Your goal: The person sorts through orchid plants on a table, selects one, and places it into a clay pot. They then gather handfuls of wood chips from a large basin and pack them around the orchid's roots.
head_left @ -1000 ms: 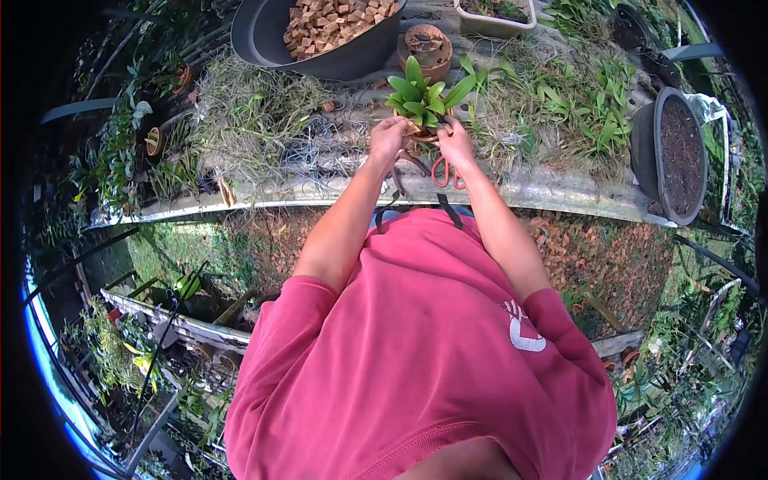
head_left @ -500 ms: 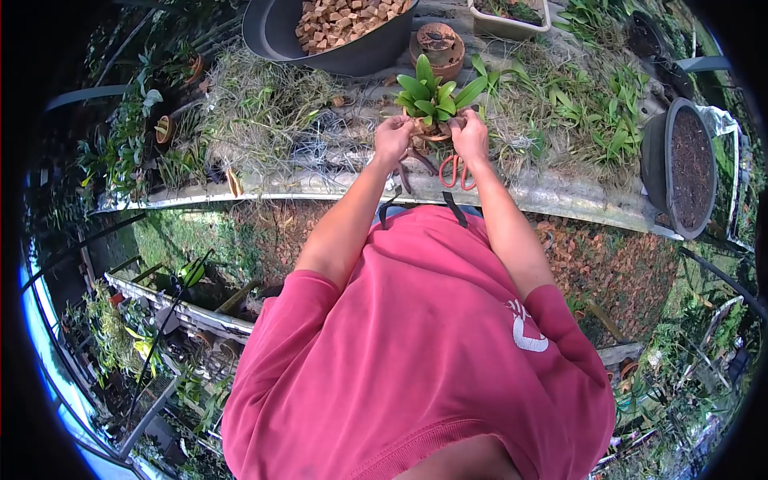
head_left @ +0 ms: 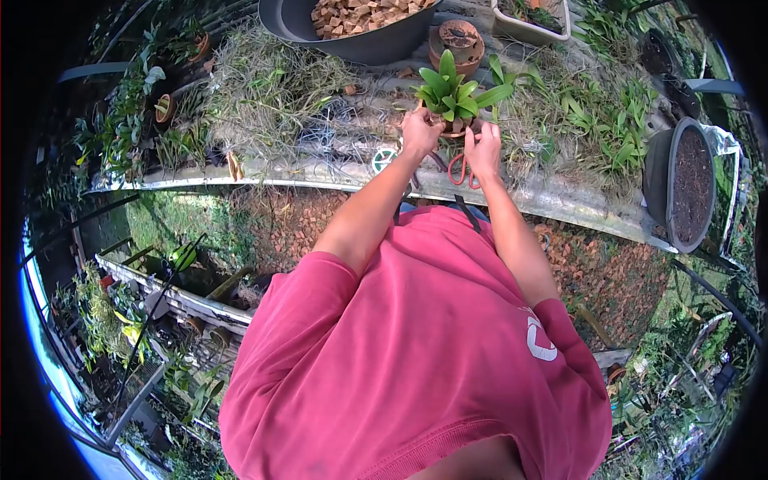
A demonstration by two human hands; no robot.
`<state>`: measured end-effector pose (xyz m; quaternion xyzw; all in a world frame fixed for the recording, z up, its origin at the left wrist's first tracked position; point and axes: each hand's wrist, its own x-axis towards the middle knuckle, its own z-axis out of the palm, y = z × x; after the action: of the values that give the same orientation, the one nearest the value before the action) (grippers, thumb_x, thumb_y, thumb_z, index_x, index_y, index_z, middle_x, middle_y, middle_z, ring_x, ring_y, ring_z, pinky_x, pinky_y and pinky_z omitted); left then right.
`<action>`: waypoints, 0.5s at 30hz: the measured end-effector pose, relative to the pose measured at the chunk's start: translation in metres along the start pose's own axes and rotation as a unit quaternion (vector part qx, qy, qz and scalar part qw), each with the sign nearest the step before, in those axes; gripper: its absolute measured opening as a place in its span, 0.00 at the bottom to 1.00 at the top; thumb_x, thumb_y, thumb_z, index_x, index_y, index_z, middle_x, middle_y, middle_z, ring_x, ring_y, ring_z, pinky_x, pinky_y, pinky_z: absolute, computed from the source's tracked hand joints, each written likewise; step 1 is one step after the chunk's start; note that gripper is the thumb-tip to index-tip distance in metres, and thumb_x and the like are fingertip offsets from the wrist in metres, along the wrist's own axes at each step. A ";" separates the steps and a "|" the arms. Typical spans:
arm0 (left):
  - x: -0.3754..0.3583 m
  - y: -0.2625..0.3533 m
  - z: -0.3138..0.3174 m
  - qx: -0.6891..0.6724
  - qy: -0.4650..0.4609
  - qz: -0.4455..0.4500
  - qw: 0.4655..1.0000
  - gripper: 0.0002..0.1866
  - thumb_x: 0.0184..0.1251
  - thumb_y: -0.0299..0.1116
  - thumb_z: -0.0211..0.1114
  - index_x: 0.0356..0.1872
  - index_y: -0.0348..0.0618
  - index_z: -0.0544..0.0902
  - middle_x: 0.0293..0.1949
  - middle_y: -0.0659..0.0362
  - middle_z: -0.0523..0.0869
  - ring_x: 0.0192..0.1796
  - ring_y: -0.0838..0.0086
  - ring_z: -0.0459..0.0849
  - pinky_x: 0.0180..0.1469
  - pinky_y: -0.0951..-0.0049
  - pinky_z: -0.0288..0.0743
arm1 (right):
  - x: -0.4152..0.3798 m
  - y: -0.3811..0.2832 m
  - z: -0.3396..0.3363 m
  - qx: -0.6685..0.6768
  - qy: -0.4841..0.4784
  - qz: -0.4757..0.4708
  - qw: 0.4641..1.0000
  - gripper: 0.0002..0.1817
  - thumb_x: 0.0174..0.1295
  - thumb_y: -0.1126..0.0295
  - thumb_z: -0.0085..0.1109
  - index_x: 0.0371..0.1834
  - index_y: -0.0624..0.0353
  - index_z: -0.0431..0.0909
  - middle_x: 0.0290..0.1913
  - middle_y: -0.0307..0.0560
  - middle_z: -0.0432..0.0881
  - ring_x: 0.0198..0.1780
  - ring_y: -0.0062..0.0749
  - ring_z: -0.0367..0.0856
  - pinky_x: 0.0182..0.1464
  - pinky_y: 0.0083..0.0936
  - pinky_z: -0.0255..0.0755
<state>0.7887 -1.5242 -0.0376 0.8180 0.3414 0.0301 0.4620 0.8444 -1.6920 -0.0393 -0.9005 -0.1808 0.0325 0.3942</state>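
Note:
A leafy green orchid-like plant point(head_left: 454, 90) stands upright in a small terracotta pot point(head_left: 453, 134) on the bench. At the pot's left rim is my left hand point(head_left: 419, 131), closed, with the thumb and fingers on its edge. My right hand point(head_left: 484, 150) is by the pot's right side, fingertips pinched together; whatever is between them is too small to make out. Just below the pot lie red-handled scissors point(head_left: 458, 170). A dark-red-handled tool point(head_left: 438, 162) is partly hidden beside my left wrist. Left of that wrist rests a green and white spool point(head_left: 384, 159).
A large dark tub point(head_left: 372, 48) of brown chunks stands behind, beside stacked terracotta pots point(head_left: 458, 50). Heaped dry, grassy plants point(head_left: 264, 88) lie to the left, more leafy plants point(head_left: 600, 112) to the right. A soil-filled tub point(head_left: 690, 184) sits at the right end.
My right hand has drawn back slightly from the plant, down and to the right. My left hand stays by the pot. The view has shifted, and the green and white spool now shows.

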 end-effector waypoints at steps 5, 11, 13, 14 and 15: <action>-0.014 0.009 -0.015 -0.266 -0.043 -0.115 0.956 0.20 0.56 0.25 0.82 0.50 0.38 0.86 0.35 0.60 0.86 0.30 0.80 0.82 0.31 0.75 0.78 | -0.024 -0.012 0.006 0.122 -0.115 0.038 0.985 0.20 0.63 0.71 0.71 0.57 0.62 0.80 0.47 0.54 0.83 0.39 0.36 0.88 0.45 0.32 0.82; -0.005 -0.028 -0.021 -0.343 -0.164 -0.161 0.911 0.19 0.62 0.24 0.76 0.55 0.40 0.85 0.40 0.56 0.89 0.37 0.77 0.87 0.36 0.76 0.80 | -0.028 -0.025 0.022 0.142 -0.130 0.033 0.981 0.29 0.63 0.76 0.71 0.68 0.61 0.75 0.52 0.50 0.83 0.47 0.30 0.88 0.48 0.25 0.85; -0.014 -0.028 -0.020 -0.371 -0.194 -0.165 0.893 0.21 0.64 0.23 0.75 0.58 0.38 0.82 0.43 0.54 0.89 0.38 0.74 0.89 0.38 0.76 0.82 | -0.031 -0.026 0.027 0.183 -0.140 0.050 0.972 0.29 0.62 0.78 0.70 0.68 0.61 0.74 0.55 0.50 0.81 0.49 0.31 0.88 0.50 0.25 0.85; -0.019 -0.031 -0.018 -0.386 -0.207 -0.169 0.883 0.21 0.65 0.23 0.74 0.59 0.38 0.81 0.44 0.53 0.90 0.39 0.73 0.90 0.38 0.76 0.83 | -0.034 -0.023 0.031 0.203 -0.147 0.059 0.966 0.29 0.62 0.79 0.70 0.68 0.61 0.74 0.56 0.49 0.81 0.50 0.31 0.88 0.51 0.25 0.85; -0.022 -0.034 -0.017 -0.400 -0.217 -0.171 0.874 0.22 0.65 0.24 0.74 0.59 0.38 0.81 0.44 0.53 0.90 0.40 0.73 0.90 0.41 0.75 0.83 | -0.037 -0.020 0.033 0.238 -0.156 0.079 0.955 0.29 0.62 0.80 0.69 0.68 0.62 0.74 0.58 0.50 0.80 0.51 0.30 0.88 0.51 0.25 0.85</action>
<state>0.7476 -1.5130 -0.0485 0.4782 0.3258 -0.0931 0.8103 0.7975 -1.6692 -0.0508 -0.7760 -0.1553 0.2456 0.5598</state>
